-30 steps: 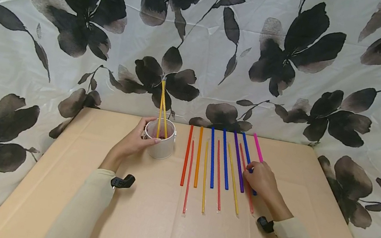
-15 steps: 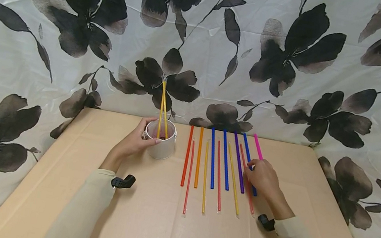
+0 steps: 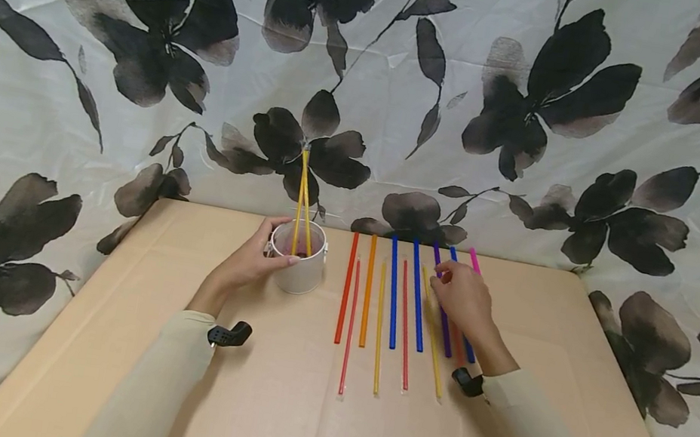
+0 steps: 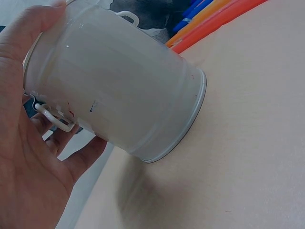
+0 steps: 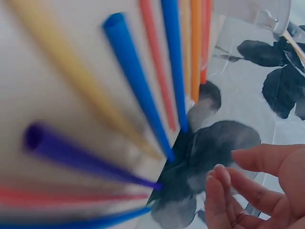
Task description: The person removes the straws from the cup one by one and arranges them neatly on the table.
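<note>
My left hand [image 3: 253, 258] grips a small white bucket [image 3: 298, 277] by its rim at the table's back, thumb in front and fingers around the far side. Two thin yellow sticks [image 3: 302, 192] stand in it, leaning slightly. Over the right end of a row of straws hovers my right hand [image 3: 466, 298], its thumb and fingers apart with nothing visible between them in the right wrist view. Below and beside it lie a purple straw [image 5: 86, 155], a thin yellow stick [image 3: 434, 354], a blue straw [image 5: 131, 71] and a pink straw [image 3: 474, 259].
Further left in the row lie a red straw [image 3: 346, 290], an orange straw [image 3: 368, 298], another blue straw [image 3: 394, 294] and thin red and yellow sticks. The light brown tabletop [image 3: 265, 404] ends at a floral cloth [image 3: 402, 104] behind.
My right hand has moved left and toward the back, from beside the rightmost blue straw to over the purple straw. The left hand still holds the bucket. The view has shifted slightly.
</note>
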The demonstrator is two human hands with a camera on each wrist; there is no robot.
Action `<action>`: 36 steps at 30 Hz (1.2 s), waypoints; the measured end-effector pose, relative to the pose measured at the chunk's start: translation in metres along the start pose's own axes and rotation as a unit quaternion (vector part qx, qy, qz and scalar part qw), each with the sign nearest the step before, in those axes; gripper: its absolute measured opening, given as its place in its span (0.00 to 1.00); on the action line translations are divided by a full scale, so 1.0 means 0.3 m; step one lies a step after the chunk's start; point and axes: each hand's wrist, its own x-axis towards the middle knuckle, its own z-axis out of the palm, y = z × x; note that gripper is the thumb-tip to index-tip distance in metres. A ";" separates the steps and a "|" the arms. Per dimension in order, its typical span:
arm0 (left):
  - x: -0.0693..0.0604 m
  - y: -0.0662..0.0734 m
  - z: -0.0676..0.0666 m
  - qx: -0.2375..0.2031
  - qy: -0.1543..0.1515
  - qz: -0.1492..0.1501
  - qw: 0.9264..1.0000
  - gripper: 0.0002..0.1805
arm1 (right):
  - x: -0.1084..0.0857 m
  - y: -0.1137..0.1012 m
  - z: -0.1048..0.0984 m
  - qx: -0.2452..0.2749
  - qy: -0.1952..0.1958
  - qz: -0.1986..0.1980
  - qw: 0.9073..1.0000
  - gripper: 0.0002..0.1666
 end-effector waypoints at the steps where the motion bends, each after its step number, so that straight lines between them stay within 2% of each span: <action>1: -0.001 0.001 0.000 0.000 0.000 -0.001 1.000 0.46 | 0.008 -0.012 0.004 0.012 0.006 -0.005 1.000 0.18; 5: -0.004 0.005 0.002 -0.002 0.002 -0.007 1.000 0.46 | 0.038 -0.066 0.019 0.079 0.014 -0.013 0.997 0.18; 9: -0.003 0.005 0.004 0.002 0.006 -0.012 1.000 0.46 | 0.071 -0.124 0.029 0.147 0.012 -0.023 0.989 0.18; 15: 0.008 -0.002 0.010 0.003 0.007 -0.013 1.000 0.46 | 0.120 -0.196 0.057 0.189 0.003 -0.053 0.980 0.18; 22: 0.054 -0.099 0.008 0.011 0.024 -0.006 1.000 0.46 | 0.174 -0.280 0.102 0.229 -0.007 -0.094 0.969 0.18; 25: 0.057 -0.111 0.007 0.013 0.030 0.008 0.999 0.45 | 0.190 -0.322 0.120 0.233 -0.007 -0.110 0.966 0.18; 28: 0.042 -0.068 0.011 0.008 0.025 0.010 1.000 0.46 | 0.201 -0.363 0.137 0.232 -0.013 -0.111 0.966 0.17; 32: 0.022 -0.005 0.016 0.006 0.017 -0.002 1.000 0.46 | 0.213 -0.411 0.162 0.236 -0.024 -0.114 0.965 0.18; 36: 0.024 -0.006 0.016 0.007 0.018 -0.005 1.000 0.46 | 0.228 -0.449 0.187 0.240 -0.037 -0.138 0.960 0.18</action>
